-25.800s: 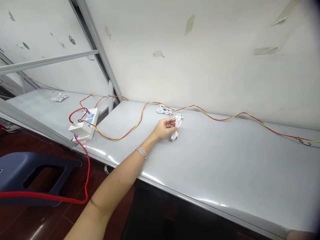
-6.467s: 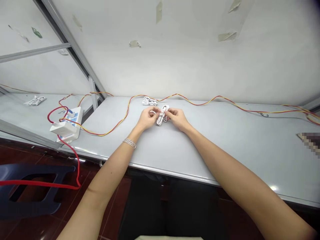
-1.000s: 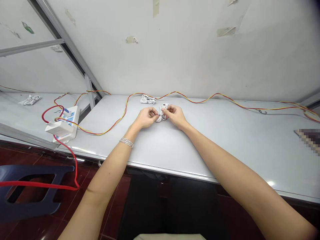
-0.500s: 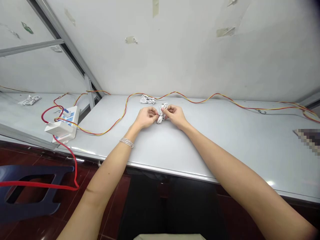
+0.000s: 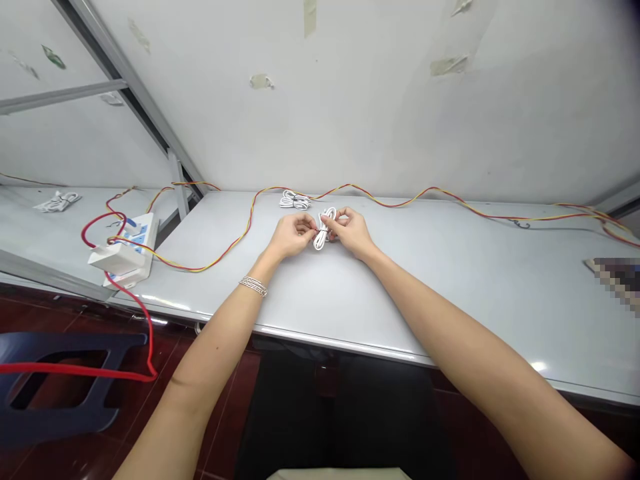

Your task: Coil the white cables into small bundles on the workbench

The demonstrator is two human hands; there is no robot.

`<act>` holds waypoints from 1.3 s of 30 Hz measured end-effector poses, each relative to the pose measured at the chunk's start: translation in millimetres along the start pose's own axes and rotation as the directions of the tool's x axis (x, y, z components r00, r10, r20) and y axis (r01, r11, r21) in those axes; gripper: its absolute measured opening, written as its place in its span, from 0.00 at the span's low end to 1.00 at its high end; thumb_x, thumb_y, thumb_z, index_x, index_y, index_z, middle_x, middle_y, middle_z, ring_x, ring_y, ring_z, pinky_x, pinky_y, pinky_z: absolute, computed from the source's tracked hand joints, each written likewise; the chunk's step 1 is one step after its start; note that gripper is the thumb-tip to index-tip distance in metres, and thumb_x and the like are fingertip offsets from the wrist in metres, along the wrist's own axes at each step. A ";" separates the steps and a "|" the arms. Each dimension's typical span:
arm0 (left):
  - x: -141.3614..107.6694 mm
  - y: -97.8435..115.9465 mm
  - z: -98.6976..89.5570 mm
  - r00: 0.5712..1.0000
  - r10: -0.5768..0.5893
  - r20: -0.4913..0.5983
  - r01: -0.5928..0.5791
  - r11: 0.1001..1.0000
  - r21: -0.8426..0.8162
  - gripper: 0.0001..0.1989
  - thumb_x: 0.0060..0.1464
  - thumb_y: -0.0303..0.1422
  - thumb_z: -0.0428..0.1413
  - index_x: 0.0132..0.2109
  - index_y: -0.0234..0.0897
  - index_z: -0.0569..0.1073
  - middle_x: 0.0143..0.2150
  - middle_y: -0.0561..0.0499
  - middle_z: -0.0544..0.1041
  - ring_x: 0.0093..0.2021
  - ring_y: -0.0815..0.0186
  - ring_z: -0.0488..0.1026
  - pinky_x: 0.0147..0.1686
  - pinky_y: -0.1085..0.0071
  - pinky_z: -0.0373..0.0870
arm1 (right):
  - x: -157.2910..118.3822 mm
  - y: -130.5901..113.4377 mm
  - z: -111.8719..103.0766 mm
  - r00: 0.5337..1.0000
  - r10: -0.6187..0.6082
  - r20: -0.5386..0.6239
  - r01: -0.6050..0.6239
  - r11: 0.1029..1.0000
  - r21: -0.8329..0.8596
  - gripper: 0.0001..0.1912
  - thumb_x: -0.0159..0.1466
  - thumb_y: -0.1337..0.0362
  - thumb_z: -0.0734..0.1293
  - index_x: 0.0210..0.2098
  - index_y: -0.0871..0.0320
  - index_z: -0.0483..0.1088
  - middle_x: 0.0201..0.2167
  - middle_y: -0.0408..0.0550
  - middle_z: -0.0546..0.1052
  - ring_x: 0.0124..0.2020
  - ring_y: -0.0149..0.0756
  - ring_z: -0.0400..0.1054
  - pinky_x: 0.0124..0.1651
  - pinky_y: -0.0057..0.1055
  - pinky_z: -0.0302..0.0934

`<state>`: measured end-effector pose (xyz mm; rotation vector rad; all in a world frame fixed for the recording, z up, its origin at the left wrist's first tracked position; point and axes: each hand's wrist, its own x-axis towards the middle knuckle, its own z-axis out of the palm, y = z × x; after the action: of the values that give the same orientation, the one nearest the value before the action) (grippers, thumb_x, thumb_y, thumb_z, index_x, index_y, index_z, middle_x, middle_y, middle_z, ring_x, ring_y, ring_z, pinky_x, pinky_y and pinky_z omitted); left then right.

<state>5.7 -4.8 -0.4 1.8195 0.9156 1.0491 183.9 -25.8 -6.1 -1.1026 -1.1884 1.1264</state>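
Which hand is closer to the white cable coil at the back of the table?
Left. The left hand sits just in front of the white cable coil; the right hand is farther off, in front and to its right.

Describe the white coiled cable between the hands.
The white cable is wound into a narrow bundle of long loops, its sheath looking like plastic. It sits over the grey table top, pointing away from the person. The left hand and right hand pinch its middle from either side, where a thin dark tie seems to cross it.
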 end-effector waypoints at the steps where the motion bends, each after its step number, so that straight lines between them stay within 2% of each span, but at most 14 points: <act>1: 0.3 -0.6 -0.3 1.000 0.013 0.000 -0.013 1.000 0.000 0.04 0.48 0.24 0.61 0.33 0.32 0.73 0.31 0.48 0.79 0.30 0.67 0.78 0.33 0.72 0.74 | -0.2 -0.4 0.0 1.000 0.006 -0.002 -0.006 1.000 0.000 0.32 0.47 0.41 0.78 0.31 0.52 0.58 0.21 0.41 0.76 0.19 0.31 0.67 0.24 0.29 0.64; 5: 1.1 -0.9 -1.5 1.000 0.030 -0.007 -0.030 1.000 -0.005 0.05 0.47 0.24 0.61 0.32 0.33 0.73 0.31 0.49 0.79 0.30 0.68 0.77 0.33 0.73 0.74 | -1.1 -0.9 0.1 1.000 0.020 -0.014 -0.020 1.000 -0.023 0.34 0.48 0.41 0.78 0.36 0.52 0.56 0.21 0.40 0.77 0.18 0.33 0.69 0.23 0.29 0.63; 10: 0.7 3.3 -1.1 1.000 -0.004 0.024 0.004 1.000 -0.016 0.08 0.48 0.23 0.61 0.38 0.32 0.76 0.32 0.48 0.80 0.32 0.66 0.79 0.35 0.71 0.75 | -2.1 -0.4 -0.1 1.000 -0.006 -0.012 0.005 1.000 -0.026 0.34 0.50 0.44 0.78 0.43 0.52 0.59 0.19 0.38 0.76 0.18 0.34 0.69 0.24 0.30 0.64; 16: -1.9 4.1 -2.0 0.998 -0.032 0.054 0.024 0.989 0.145 0.06 0.49 0.25 0.60 0.36 0.33 0.81 0.32 0.47 0.82 0.31 0.63 0.79 0.35 0.69 0.75 | -2.4 -1.7 -0.4 1.000 -0.029 0.003 0.029 0.999 -0.013 0.32 0.52 0.48 0.78 0.48 0.54 0.63 0.17 0.38 0.74 0.19 0.36 0.69 0.26 0.33 0.66; 20: -3.9 6.5 -2.5 0.993 -0.038 0.111 0.017 0.983 0.182 0.07 0.51 0.28 0.61 0.38 0.34 0.83 0.35 0.46 0.84 0.34 0.62 0.79 0.37 0.68 0.75 | -3.1 -2.7 -0.4 0.996 -0.063 0.061 0.063 0.998 0.009 0.28 0.56 0.51 0.75 0.51 0.57 0.68 0.17 0.39 0.74 0.19 0.35 0.68 0.27 0.33 0.65; 24: -3.0 6.3 -2.0 0.996 -0.027 0.089 0.017 0.993 0.117 0.07 0.50 0.31 0.63 0.37 0.35 0.83 0.34 0.46 0.84 0.31 0.63 0.78 0.32 0.69 0.73 | -1.5 -0.4 -1.1 0.990 -0.089 0.110 0.091 0.996 -0.012 0.21 0.60 0.53 0.70 0.48 0.60 0.74 0.21 0.42 0.75 0.21 0.33 0.67 0.27 0.32 0.64; 27: -1.6 6.6 -2.8 0.999 -0.030 0.039 0.030 1.000 -0.003 0.09 0.49 0.35 0.65 0.36 0.34 0.83 0.32 0.46 0.83 0.29 0.64 0.76 0.30 0.68 0.72 | 0.6 2.0 -2.9 0.983 -0.121 0.139 0.128 0.990 -0.049 0.19 0.60 0.56 0.68 0.47 0.59 0.77 0.23 0.41 0.74 0.23 0.30 0.65 0.29 0.30 0.63; 30: -1.1 9.5 -5.0 1.000 -0.013 0.016 0.015 0.992 -0.123 0.12 0.47 0.38 0.67 0.36 0.33 0.83 0.32 0.46 0.82 0.30 0.65 0.75 0.33 0.67 0.72 | 1.6 3.5 -5.4 0.967 -0.162 0.195 0.186 0.976 -0.116 0.22 0.59 0.58 0.68 0.52 0.58 0.77 0.25 0.41 0.73 0.23 0.29 0.62 0.31 0.30 0.61; 33: -1.4 12.7 -6.8 0.999 0.002 0.033 0.004 0.984 -0.179 0.15 0.46 0.41 0.69 0.35 0.33 0.83 0.31 0.46 0.81 0.29 0.65 0.74 0.34 0.66 0.72 | 1.0 3.8 -6.8 0.950 -0.201 0.241 0.255 0.941 -0.223 0.27 0.59 0.55 0.70 0.57 0.57 0.75 0.30 0.43 0.75 0.23 0.28 0.57 0.31 0.30 0.58; 35: -1.5 13.4 -7.4 0.999 0.008 0.038 -0.001 0.982 -0.187 0.15 0.45 0.42 0.69 0.35 0.33 0.83 0.31 0.46 0.81 0.29 0.65 0.74 0.34 0.66 0.72 | -0.3 2.7 -6.6 0.941 -0.227 0.250 0.293 0.917 -0.271 0.27 0.59 0.52 0.71 0.55 0.56 0.76 0.34 0.46 0.76 0.25 0.28 0.57 0.31 0.30 0.58; 39: 0.1 10.1 -8.4 1.000 -0.009 -0.025 0.004 0.985 -0.175 0.14 0.45 0.40 0.68 0.33 0.34 0.82 0.30 0.47 0.81 0.28 0.66 0.73 0.33 0.67 0.72 | -5.2 -3.5 -4.5 0.937 -0.243 0.252 0.322 0.881 -0.346 0.18 0.60 0.50 0.71 0.39 0.57 0.81 0.33 0.47 0.74 0.27 0.30 0.60 0.33 0.30 0.58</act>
<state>0.0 -6.2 11.4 1.6605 0.8174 1.1158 188.4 -31.5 -3.4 -1.0714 -1.7258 0.8066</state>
